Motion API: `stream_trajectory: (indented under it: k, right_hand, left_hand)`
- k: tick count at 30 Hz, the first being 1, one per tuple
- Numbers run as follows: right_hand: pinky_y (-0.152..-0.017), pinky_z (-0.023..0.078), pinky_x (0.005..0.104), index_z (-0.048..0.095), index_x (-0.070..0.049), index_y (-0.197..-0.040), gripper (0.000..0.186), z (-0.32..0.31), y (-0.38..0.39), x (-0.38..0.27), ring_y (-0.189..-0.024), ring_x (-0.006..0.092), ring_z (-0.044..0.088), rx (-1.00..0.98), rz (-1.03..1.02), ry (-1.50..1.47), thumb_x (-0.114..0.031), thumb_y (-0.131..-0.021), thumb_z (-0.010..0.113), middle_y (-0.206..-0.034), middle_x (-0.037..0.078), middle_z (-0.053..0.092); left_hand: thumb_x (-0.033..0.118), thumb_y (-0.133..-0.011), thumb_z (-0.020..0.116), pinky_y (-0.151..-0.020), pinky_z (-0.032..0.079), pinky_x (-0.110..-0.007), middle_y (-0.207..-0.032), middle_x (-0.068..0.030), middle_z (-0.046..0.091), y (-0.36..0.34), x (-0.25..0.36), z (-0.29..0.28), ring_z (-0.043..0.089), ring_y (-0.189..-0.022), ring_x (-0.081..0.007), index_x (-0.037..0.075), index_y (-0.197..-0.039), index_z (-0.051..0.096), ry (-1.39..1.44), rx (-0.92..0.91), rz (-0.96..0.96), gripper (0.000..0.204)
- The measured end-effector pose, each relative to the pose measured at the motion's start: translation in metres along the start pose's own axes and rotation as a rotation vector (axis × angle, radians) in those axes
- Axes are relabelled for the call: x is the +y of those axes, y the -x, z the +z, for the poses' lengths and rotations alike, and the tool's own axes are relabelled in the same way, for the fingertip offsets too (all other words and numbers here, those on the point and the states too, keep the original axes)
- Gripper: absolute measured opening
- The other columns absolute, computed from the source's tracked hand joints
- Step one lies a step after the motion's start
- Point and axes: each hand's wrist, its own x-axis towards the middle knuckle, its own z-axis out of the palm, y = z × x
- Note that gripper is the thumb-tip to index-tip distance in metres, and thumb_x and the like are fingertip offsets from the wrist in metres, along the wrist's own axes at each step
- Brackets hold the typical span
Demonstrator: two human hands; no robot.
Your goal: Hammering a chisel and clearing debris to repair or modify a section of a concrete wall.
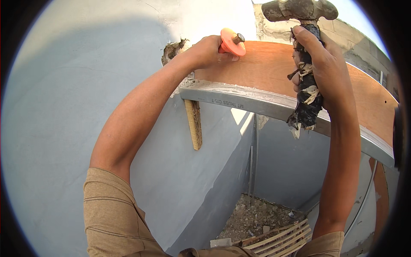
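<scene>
My left hand (207,52) is closed around a chisel with a round orange guard (227,37), whose metal striking end sticks out toward the right. Beside that hand is a rough broken hole (171,52) in the grey-blue wall; the chisel's tip is hidden by my hand. My right hand (329,64) grips a hammer (299,10) upright by its handle, which is wrapped in torn black tape and pale strips. The worn metal head is raised above and to the right of the chisel, apart from it.
A brown plywood board (265,66) stands behind a silvery metal channel (242,103) running rightward from the wall. A wooden piece (194,126) hangs below the channel. Far below lie rubble (257,214) and a slatted wooden piece (280,240). A block wall (351,40) rises behind.
</scene>
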Motion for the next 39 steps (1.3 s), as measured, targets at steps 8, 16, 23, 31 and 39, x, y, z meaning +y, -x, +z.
stream_trajectory:
  k: [8,16,23,31,39]
  right_hand:
    - [-0.046,0.054,0.0200,0.057,-0.004,-0.095,0.028,-0.040,-0.008,-0.016,-0.053,0.0083,0.060,0.267,-0.127,-0.088,-0.031,-0.099,0.049,-0.065,0.002,0.053]
    - [-0.048,0.052,0.0255,0.056,-0.002,-0.098,0.026,-0.013,-0.020,-0.023,-0.056,0.0139,0.062,0.499,-0.146,-0.040,-0.027,-0.098,0.048,-0.068,0.007,0.058]
    - [-0.035,0.043,0.0268,0.052,-0.003,-0.086,0.032,0.024,-0.010,0.001,-0.041,0.0116,0.052,0.022,0.291,-0.031,-0.034,-0.091,0.060,-0.064,0.004,0.052]
    - [-0.048,0.050,0.0292,0.055,0.001,-0.086,0.032,0.034,-0.020,-0.026,-0.052,0.0178,0.059,0.576,-0.079,-0.212,-0.029,-0.094,0.050,-0.069,0.012,0.059]
    - [-0.041,0.049,0.0260,0.053,-0.003,-0.084,0.035,0.008,-0.020,-0.008,-0.048,0.0125,0.057,0.337,-0.064,-0.132,-0.037,-0.091,0.058,-0.064,0.003,0.051]
  left_hand:
    - [0.032,-0.086,0.073,-0.087,0.048,-0.031,-0.101,-0.0064,0.070,-0.001,0.000,0.004,0.064,-0.095,-0.0156,0.005,-0.111,0.066,0.123,0.142,0.047,0.037]
    - [0.028,-0.085,0.073,-0.087,0.048,-0.031,-0.102,-0.0067,0.069,0.007,-0.023,0.015,0.063,-0.094,-0.0157,0.004,-0.111,0.065,0.182,0.169,-0.028,0.036]
    - [0.025,-0.084,0.073,-0.092,0.047,-0.033,-0.106,-0.0101,0.069,0.008,-0.015,0.014,0.064,-0.102,-0.0209,0.006,-0.113,0.064,0.171,0.133,-0.025,0.036]
    - [0.026,-0.085,0.073,-0.087,0.048,-0.032,-0.102,-0.0085,0.069,0.010,-0.013,0.013,0.063,-0.096,-0.0177,0.004,-0.111,0.064,0.135,0.116,-0.095,0.035]
    - [0.021,-0.082,0.076,-0.094,0.047,-0.033,-0.108,-0.0087,0.068,0.008,-0.005,0.011,0.063,-0.103,-0.0193,0.007,-0.114,0.064,0.135,0.054,-0.067,0.037]
